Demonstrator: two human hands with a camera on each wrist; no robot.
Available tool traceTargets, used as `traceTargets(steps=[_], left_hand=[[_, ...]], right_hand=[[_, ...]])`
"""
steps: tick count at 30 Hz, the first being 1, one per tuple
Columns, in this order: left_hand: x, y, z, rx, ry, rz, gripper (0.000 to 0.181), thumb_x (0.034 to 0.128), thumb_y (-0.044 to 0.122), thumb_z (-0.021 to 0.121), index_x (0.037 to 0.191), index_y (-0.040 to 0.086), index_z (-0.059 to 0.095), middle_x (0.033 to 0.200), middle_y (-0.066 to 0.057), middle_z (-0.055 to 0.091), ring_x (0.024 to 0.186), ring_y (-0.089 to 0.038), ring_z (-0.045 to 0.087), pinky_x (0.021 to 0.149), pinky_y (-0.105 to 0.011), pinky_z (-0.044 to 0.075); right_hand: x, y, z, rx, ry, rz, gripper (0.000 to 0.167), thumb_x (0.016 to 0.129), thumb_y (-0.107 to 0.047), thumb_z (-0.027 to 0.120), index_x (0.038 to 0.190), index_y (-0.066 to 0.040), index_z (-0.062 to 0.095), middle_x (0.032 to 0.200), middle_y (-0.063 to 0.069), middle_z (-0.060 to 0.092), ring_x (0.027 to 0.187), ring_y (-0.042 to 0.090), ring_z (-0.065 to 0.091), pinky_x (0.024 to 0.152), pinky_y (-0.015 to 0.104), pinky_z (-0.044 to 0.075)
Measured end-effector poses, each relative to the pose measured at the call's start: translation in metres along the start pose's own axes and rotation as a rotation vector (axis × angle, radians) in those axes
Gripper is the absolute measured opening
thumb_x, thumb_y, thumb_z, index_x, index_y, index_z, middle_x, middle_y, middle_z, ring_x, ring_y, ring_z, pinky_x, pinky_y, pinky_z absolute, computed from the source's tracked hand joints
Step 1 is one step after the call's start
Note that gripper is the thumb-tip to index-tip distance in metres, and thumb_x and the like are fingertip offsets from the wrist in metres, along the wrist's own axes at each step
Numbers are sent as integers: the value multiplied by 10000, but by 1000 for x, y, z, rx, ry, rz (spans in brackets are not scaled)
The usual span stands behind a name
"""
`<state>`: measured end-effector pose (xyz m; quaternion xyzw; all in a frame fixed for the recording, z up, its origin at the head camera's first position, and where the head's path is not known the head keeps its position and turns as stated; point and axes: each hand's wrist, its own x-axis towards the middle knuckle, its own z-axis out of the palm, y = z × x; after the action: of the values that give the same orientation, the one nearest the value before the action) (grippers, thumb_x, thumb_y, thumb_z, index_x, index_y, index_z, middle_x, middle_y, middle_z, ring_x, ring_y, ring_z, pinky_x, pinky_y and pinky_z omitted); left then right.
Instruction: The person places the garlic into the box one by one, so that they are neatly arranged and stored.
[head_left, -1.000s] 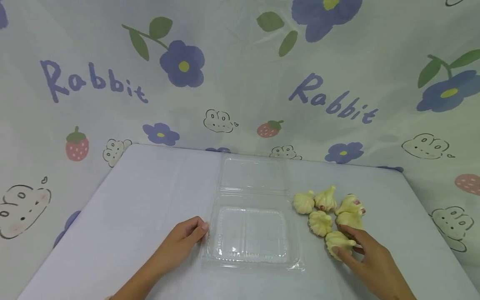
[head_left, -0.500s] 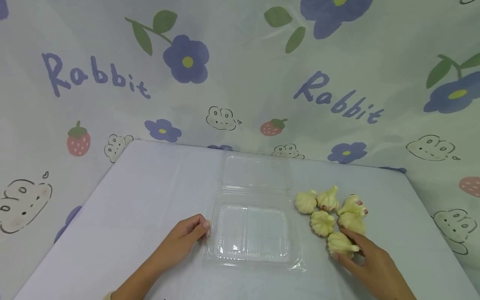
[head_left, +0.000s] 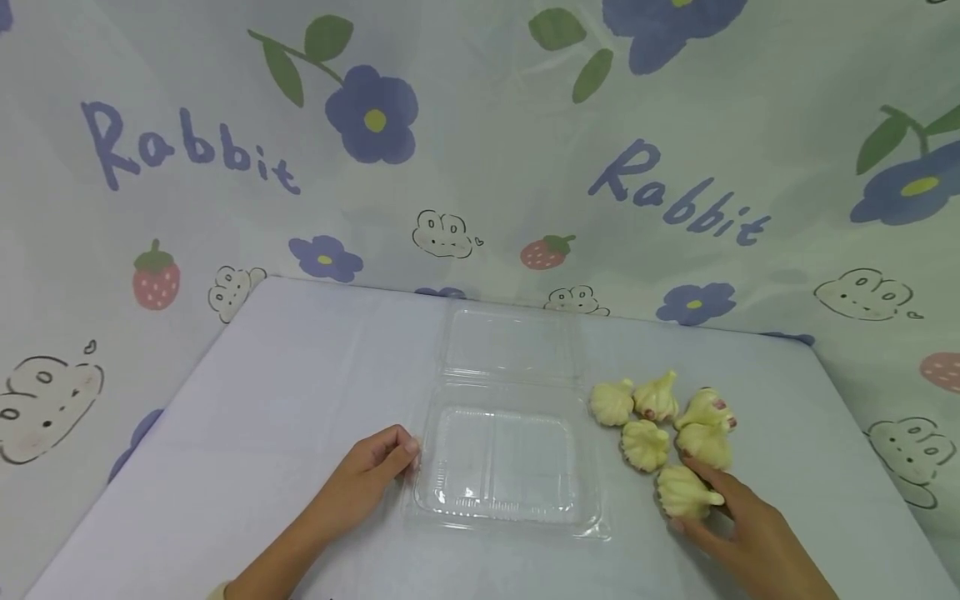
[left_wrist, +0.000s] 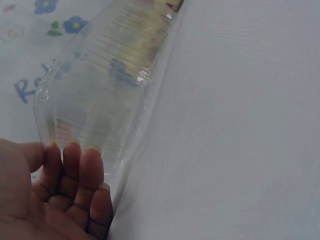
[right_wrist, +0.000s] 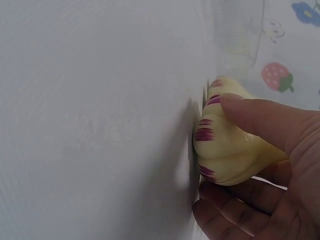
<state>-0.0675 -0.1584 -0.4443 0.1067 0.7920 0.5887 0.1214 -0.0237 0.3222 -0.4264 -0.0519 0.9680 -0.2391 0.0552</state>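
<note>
A hinged clear plastic clamshell box (head_left: 495,467) lies unfolded on the white table, its lid (head_left: 513,343) laid back on the far side. At the box's left edge my left hand (head_left: 375,471) pinches the rim between thumb and fingers; the left wrist view shows the fingertips (left_wrist: 91,167) against its side wall. On the right, my right hand (head_left: 738,521) grips the nearest garlic bulb (head_left: 684,492), thumb on one side and fingers on the other. Purple streaks mark this bulb (right_wrist: 230,142) in the right wrist view, where it sits at the table surface.
Several other garlic bulbs (head_left: 643,445) lie grouped just beyond the right hand, right of the box. Behind the white table (head_left: 300,367) hangs a patterned cloth (head_left: 480,150) with flowers, strawberries and rabbits.
The gripped garlic bulb has turned slightly, its stem now pointing a little more toward me. The right thumb has shifted slightly along it. The left hand stays at the box rim.
</note>
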Motion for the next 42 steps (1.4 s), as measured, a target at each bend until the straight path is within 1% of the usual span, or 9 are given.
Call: traceTargets(steps=[12,15,17,23,29,32,36,40,42], left_hand=[[0,-2,-1,13,3,10,319,1121,320,505,930,80,594,873,-52,613,874,-219,578,807,-297,504],[1,-2,-1,16,2,15,321,1122,317,503,927,80,594,860,-50,617,864,-222,579,802,-297,502],[2,-2,-1,17,1,15,323,1123,319,502,927,79,595,856,-49,619,864,-225,580,803,-296,501],[2,-1,-1,7,2,1,324,1120,319,507,929,73,598,859,-54,622,868,-224,580,804,-291,497],[2,-1,0,4,4,-7,324,1118,320,512,928,73,599,858,-57,623,860,-223,585,800,-292,500],[1,-2,0,1,6,-4,321,1117,318,515,927,74,600,859,-57,623,858,-221,585,797,-292,502],[1,-3,0,-5,4,4,316,1118,312,516,928,74,599,860,-59,622,856,-218,583,795,-293,501],[1,-3,0,-7,2,5,314,1117,312,517,929,74,599,858,-59,622,856,-216,581,797,-294,497],[1,-3,0,-4,2,4,314,1117,313,518,929,74,599,856,-57,622,856,-215,581,798,-294,497]], right_hand=[[1,3,4,-15,57,-92,816,875,-380,864,1543,-92,495,1457,158,586,1249,385,602,864,350,587],[1,4,4,-15,56,-95,813,881,-374,861,1547,-91,491,1457,163,582,1254,398,596,863,352,588],[1,4,4,-14,49,-90,812,886,-375,856,1549,-88,486,1458,172,578,1266,408,591,867,381,589],[2,3,4,-27,62,-94,799,882,-377,860,1534,-85,501,1450,163,584,1256,405,597,869,395,583],[3,2,3,-6,-2,-20,866,895,-472,822,1562,-80,432,1483,210,544,1251,453,596,900,527,559],[3,2,3,0,-22,15,885,894,-519,805,1557,-82,414,1491,233,527,1258,476,586,911,557,548],[3,2,4,-2,-22,26,886,891,-539,799,1551,-83,423,1512,235,507,1273,483,575,924,577,538],[2,3,5,-7,22,-17,850,883,-476,834,1543,-95,458,1505,197,530,1248,455,603,907,533,557],[1,4,6,-15,55,-49,830,869,-430,860,1534,-107,483,1494,169,550,1243,435,610,896,422,580]])
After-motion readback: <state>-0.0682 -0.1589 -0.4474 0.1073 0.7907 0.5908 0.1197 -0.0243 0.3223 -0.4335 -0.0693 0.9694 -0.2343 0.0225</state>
